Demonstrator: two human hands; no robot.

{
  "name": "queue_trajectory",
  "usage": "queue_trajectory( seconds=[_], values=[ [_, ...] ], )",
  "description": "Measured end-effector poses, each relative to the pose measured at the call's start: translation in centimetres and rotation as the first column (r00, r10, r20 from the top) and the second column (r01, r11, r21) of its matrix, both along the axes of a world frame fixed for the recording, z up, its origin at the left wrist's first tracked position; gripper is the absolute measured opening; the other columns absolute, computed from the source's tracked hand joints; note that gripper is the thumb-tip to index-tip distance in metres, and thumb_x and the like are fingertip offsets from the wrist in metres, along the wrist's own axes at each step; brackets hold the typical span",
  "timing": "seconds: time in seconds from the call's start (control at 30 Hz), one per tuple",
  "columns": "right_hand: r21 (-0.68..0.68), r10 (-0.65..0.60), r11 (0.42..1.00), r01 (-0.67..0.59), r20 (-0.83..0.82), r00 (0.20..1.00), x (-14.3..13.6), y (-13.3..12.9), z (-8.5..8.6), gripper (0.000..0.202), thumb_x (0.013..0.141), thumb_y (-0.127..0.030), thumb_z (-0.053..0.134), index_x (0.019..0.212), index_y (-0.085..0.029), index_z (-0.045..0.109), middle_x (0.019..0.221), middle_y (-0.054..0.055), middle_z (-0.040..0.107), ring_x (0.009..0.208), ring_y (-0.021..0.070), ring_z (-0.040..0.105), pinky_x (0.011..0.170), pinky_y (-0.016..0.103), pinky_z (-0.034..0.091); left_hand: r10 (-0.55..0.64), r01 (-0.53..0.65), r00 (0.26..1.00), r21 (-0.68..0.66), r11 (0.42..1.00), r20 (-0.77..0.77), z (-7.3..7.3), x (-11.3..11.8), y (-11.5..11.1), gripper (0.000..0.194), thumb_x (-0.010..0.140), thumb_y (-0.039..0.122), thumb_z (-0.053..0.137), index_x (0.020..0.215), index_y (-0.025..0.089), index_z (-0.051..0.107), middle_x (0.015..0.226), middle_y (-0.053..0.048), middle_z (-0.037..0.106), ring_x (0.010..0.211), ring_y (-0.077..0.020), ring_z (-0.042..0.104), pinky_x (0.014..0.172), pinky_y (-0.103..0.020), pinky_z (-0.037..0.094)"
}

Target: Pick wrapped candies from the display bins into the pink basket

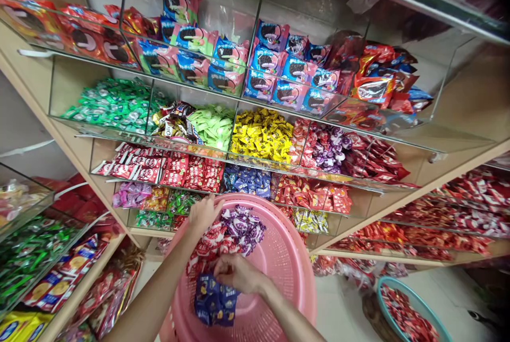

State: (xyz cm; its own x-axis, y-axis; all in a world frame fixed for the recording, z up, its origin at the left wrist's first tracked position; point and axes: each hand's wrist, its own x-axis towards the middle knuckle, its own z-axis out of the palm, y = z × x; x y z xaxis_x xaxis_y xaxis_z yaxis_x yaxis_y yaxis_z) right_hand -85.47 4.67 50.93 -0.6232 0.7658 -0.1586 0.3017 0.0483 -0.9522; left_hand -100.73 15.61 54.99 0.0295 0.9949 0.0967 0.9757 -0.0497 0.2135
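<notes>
A pink plastic basket (279,257) stands below the shelves. Inside it lie red-and-white wrapped candies (209,241), purple-and-white candies (245,228) and blue packets (215,302). My left hand (203,214) is at the basket's far left rim, its fingers bent over or near the edge; what they grip is hard to make out. Over the basket's middle, my right hand (237,273) has its fingers pinched together just above the blue packets, beside the red candies. Whether a packet is between those fingertips is too small to tell.
Glass-fronted shelves (247,100) ahead hold sorted candies, among them yellow packets (261,135), green packets (115,103) and blue packets (247,180). Another shelf unit (75,273) stands at the left. A teal basin (428,299) with red packets sits on the floor at the lower right.
</notes>
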Motion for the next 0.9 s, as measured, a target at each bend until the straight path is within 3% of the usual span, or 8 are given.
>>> queue_trajectory(
  seconds=[0.2, 0.3, 0.37, 0.47, 0.6, 0.7, 0.77, 0.9],
  values=[
    [-0.049, 0.023, 0.999, -0.019, 0.09, 0.996, -0.9, -1.0, 0.0, 0.009, 0.068, -0.012, 0.059, 0.075, -0.016, 0.058, 0.059, -0.005, 0.052, 0.05, 0.0058, 0.047, 0.045, 0.014, 0.033, 0.001, -0.001, 1.0, 0.018, 1.0, 0.014, 0.0, 0.0, 0.1, 0.06, 0.084, 0.055, 0.016, 0.107, 0.014, 0.054, 0.09, -0.013, 0.066, 0.079, -0.0279, 0.063, 0.065, -0.036, 0.045],
    [-0.229, 0.175, 0.963, -0.139, 0.145, 0.974, -1.2, -1.7, -0.1, 0.011, 0.071, -0.024, 0.061, 0.08, -0.018, 0.057, 0.054, -0.006, 0.053, 0.04, 0.0063, 0.046, 0.041, 0.016, 0.034, 0.003, -0.003, 1.0, -0.002, 1.0, 0.022, 0.0, 0.0, 0.1, 0.058, 0.084, 0.053, 0.018, 0.109, 0.014, 0.053, 0.092, -0.014, 0.066, 0.079, -0.0265, 0.063, 0.066, -0.035, 0.044],
    [-0.246, 0.214, 0.955, -0.166, 0.182, 0.96, -1.3, -2.0, -0.3, 0.022, 0.071, -0.038, 0.063, 0.081, -0.019, 0.058, 0.05, -0.007, 0.051, 0.037, 0.0071, 0.046, 0.039, 0.017, 0.034, 0.008, -0.008, 1.0, -0.009, 1.0, 0.021, 0.0, 0.0, 0.1, 0.057, 0.084, 0.053, 0.019, 0.108, 0.015, 0.053, 0.093, -0.014, 0.065, 0.081, -0.0268, 0.062, 0.067, -0.035, 0.044],
    [-0.094, 0.11, 0.991, -0.093, 0.2, 0.974, -1.2, -1.5, 0.1, 0.038, 0.067, -0.053, 0.064, 0.082, -0.019, 0.058, 0.051, -0.006, 0.051, 0.039, 0.0073, 0.046, 0.038, 0.017, 0.031, 0.008, -0.008, 1.0, -0.007, 1.0, 0.02, 0.0, -0.1, 0.1, 0.057, 0.084, 0.054, 0.019, 0.106, 0.015, 0.054, 0.092, -0.015, 0.065, 0.081, -0.0277, 0.062, 0.068, -0.036, 0.044],
    [0.121, -0.047, 0.992, 0.026, 0.168, 0.985, 0.2, 1.7, 2.5, 0.037, 0.079, -0.054, 0.05, 0.084, -0.018, 0.058, 0.054, -0.005, 0.053, 0.041, 0.0077, 0.048, 0.04, 0.017, 0.033, 0.006, -0.006, 1.0, 0.008, 1.0, 0.012, -0.1, -0.2, 0.1, 0.057, 0.084, 0.054, 0.019, 0.106, 0.014, 0.054, 0.089, -0.015, 0.066, 0.081, -0.0293, 0.062, 0.068, -0.038, 0.045],
    [0.454, -0.265, 0.883, 0.124, 0.26, 0.929, 2.6, 5.8, 5.1, 0.027, 0.088, -0.04, 0.041, 0.085, -0.018, 0.057, 0.063, -0.002, 0.06, 0.053, 0.0092, 0.054, 0.051, 0.019, 0.039, 0.0, 0.0, 1.0, 0.02, 1.0, 0.011, -0.3, -0.2, 0.2, 0.058, 0.084, 0.054, 0.018, 0.106, 0.014, 0.054, 0.086, -0.014, 0.066, 0.079, -0.03, 0.063, 0.066, -0.038, 0.045],
    [0.64, -0.438, 0.762, 0.097, 0.398, 0.806, 4.3, 8.7, 6.6, 0.02, 0.09, -0.027, 0.037, 0.091, -0.018, 0.055, 0.075, 0.0, 0.063, 0.064, 0.0105, 0.057, 0.06, 0.02, 0.041, 0.008, -0.008, 1.0, 0.011, 1.0, 0.013, -0.3, -0.1, 0.2, 0.058, 0.084, 0.055, 0.018, 0.106, 0.014, 0.053, 0.085, -0.014, 0.066, 0.078, -0.0299, 0.063, 0.066, -0.038, 0.045],
    [0.709, -0.543, 0.704, 0.041, 0.5, 0.675, 6.8, 13.4, 8.2, 0.028, 0.084, -0.008, 0.036, 0.106, -0.016, 0.052, 0.105, 0.01, 0.059, 0.098, 0.0177, 0.053, 0.081, 0.027, 0.039, 0.013, -0.013, 1.0, -0.004, 1.0, 0.018, -0.2, -0.1, 0.2, 0.058, 0.084, 0.054, 0.018, 0.107, 0.014, 0.053, 0.088, -0.015, 0.066, 0.08, -0.0289, 0.063, 0.066, -0.037, 0.045]
  ],
)
